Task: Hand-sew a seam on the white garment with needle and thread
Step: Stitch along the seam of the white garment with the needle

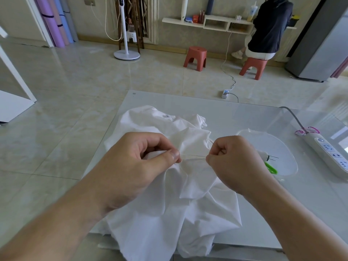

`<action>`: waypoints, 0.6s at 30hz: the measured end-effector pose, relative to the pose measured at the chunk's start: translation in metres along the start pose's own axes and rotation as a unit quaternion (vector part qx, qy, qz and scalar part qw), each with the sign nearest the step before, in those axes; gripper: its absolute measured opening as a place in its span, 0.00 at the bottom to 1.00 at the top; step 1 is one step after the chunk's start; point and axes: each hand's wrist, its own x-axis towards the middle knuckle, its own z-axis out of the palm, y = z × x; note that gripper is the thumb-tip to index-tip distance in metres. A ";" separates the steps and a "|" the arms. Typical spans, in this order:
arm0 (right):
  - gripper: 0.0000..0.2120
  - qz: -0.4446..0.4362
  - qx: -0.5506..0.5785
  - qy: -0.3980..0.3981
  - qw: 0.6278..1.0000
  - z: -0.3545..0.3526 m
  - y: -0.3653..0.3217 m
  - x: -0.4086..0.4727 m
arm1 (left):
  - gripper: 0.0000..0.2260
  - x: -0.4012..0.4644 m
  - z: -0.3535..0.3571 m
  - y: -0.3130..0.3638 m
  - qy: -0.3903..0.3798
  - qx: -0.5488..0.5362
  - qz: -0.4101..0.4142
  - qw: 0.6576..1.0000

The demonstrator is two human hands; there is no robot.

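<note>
The step in hand looks like drawing a stitch through: a fine line, the needle (pixel 195 156) or the thread next to it (too thin to tell which), runs between the two hands. To do it well, the pull should go straight along that line toward 3 o'clock, gently, while the fold stays pinned so the cloth does not pucker, stopping once the stitch sits snug. The white garment (pixel 169 194) lies crumpled at the centre of the glass surface (pixel 235 115), spilling over its near edge at 6 o'clock. The left hand (pixel 135 162) comes in from 7 o'clock, fingers curled, its thumb pressing a raised fold of the cloth against the fingers at the stitching spot. The right hand (pixel 233 162) comes in from 5 o'clock, closed into a loose fist, thumb and forefinger pinching the end of that fine line; a short dark tip shows just above its knuckles. At 3 o'clock, just beyond the right hand, a clear dish (pixel 286 147) holds green-handled scissors (pixel 271 168) and a few spare needles (pixel 273 157).
</note>
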 end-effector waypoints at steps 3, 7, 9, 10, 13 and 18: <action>0.07 0.014 0.003 0.006 1.000 -0.002 0.000 0.000 | 0.07 0.000 -0.002 -0.002 -0.001 -0.015 0.009 1.000; 0.05 0.030 0.008 0.023 0.999 -0.006 0.000 0.001 | 0.10 0.000 -0.004 -0.003 0.014 -0.023 0.026 0.999; 0.05 0.034 0.012 0.027 0.999 -0.007 0.001 0.002 | 0.11 0.000 -0.004 -0.004 0.024 -0.028 0.034 0.999; 0.05 0.035 0.012 0.027 0.999 -0.007 0.001 0.003 | 0.11 0.000 -0.003 -0.004 0.029 -0.033 0.036 0.998; 0.07 0.038 0.003 0.018 0.999 -0.007 0.003 0.003 | 0.12 0.000 -0.003 -0.005 0.033 -0.036 0.039 0.998; 0.12 -0.076 0.124 0.035 0.989 -0.013 -0.003 -0.007 | 0.11 -0.003 -0.001 -0.001 0.017 -0.025 0.019 0.999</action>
